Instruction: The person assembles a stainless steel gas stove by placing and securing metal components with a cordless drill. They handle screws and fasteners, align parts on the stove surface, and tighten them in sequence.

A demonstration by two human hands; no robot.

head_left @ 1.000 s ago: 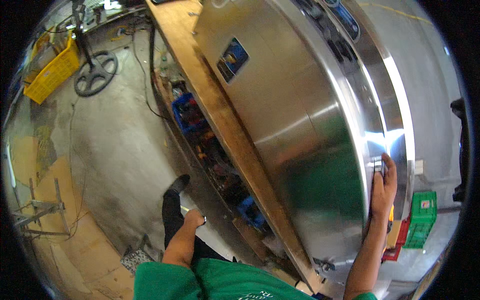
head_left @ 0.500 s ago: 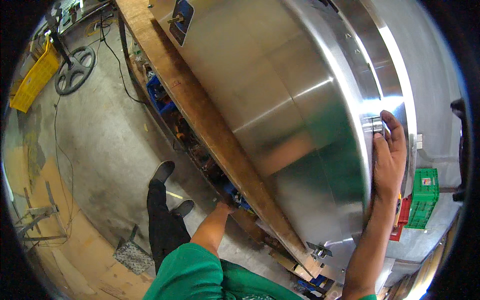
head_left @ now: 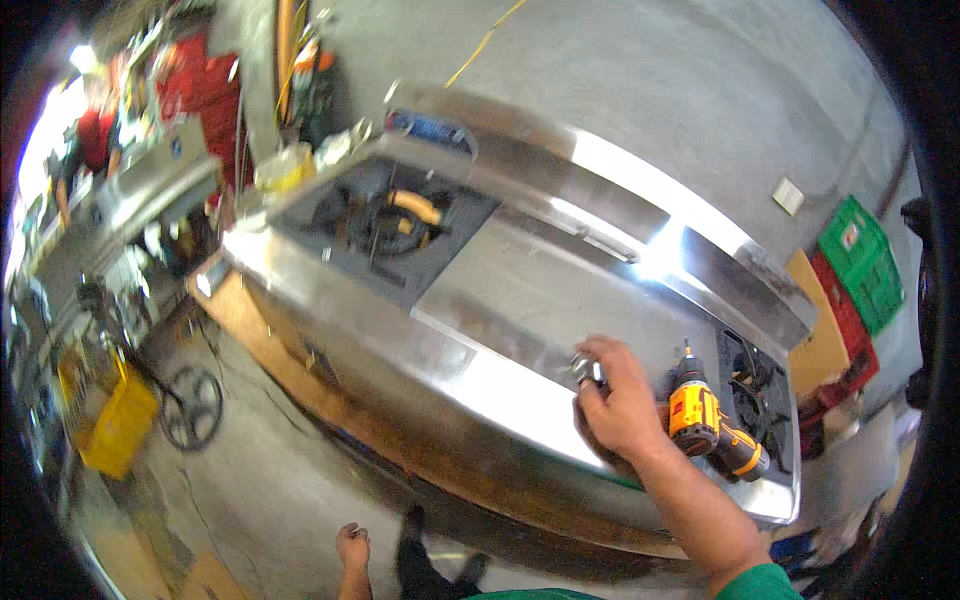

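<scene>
Over the front part of a stainless steel stove counter (head_left: pixel 520 290), my right hand (head_left: pixel 622 405) pinches a small shiny round metal piece (head_left: pixel 590 370) between thumb and fingers. To the right of that hand, a yellow and black cordless drill (head_left: pixel 693 410) lies on the counter, its bit pointing away from me. My left hand (head_left: pixel 352 547) hangs low in front of the bench, above the floor. Its fingers look curled, and whether anything small is inside cannot be made out.
Gas burners sit in dark recesses at the left (head_left: pixel 400 225) and right of the counter. Green (head_left: pixel 865 262) and red crates stand at the right by cardboard. A yellow basket (head_left: pixel 115 420) and a steering wheel (head_left: pixel 192 408) are at the left. A wooden plank (head_left: pixel 300 350) runs under the counter front.
My view has swung up to take in the whole counter top. My left hand has come away from beneath the bench to hang in front. The right hand keeps the metal piece.
</scene>
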